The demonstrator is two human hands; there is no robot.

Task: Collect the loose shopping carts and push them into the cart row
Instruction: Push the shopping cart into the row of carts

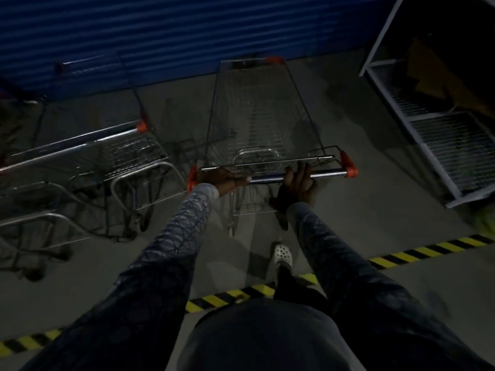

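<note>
A wire shopping cart (257, 116) with orange corner caps stands straight ahead of me, its basket empty and pointing toward the blue wall. My left hand (222, 180) is wrapped around the left end of its metal handle bar (326, 173). My right hand (297, 184) rests on the bar right of the middle, fingers partly spread over it. To the left stands a row of nested carts (88, 162), angled across the floor, apart from my cart.
A blue corrugated wall (187, 30) closes off the far side. A white wire-shelf rack (428, 124) stands at the right. Yellow-and-black hazard tape (417, 254) crosses the concrete floor under me. My white shoe (282, 254) is behind the cart. The scene is dim.
</note>
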